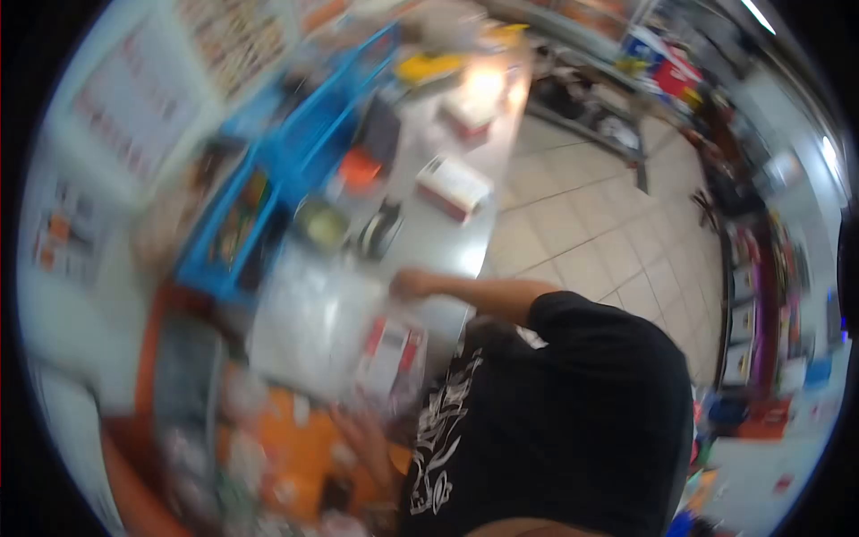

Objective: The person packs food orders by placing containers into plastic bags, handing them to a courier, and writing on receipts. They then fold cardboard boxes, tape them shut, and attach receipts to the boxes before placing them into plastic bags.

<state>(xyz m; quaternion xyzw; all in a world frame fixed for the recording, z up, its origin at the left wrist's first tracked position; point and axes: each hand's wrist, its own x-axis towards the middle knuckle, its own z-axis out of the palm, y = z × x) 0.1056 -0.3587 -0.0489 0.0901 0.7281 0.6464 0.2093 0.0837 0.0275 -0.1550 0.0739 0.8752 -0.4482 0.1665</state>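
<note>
A flat red-and-white pack [392, 356] in clear plastic lies on the metal counter, close in front of my black shirt. My left hand [362, 438] is at the lower end of this pack, blurred, its fingers stretched out. Beyond the pack's other end, my right hand [413, 285] is curled over the counter; what its fingers hold, if anything, is hidden. A sheet of clear plastic [309, 322] spreads over the counter on the far side of the pack.
A white-and-red box [455, 188] stands along the metal counter [438, 242]. Near it are a round greenish container [322, 224], a dark roll-like item [381, 230] and blue crates [313, 121]. An orange surface [300, 447] with clutter adjoins below. Shelves line the tiled floor's [608, 215] far side.
</note>
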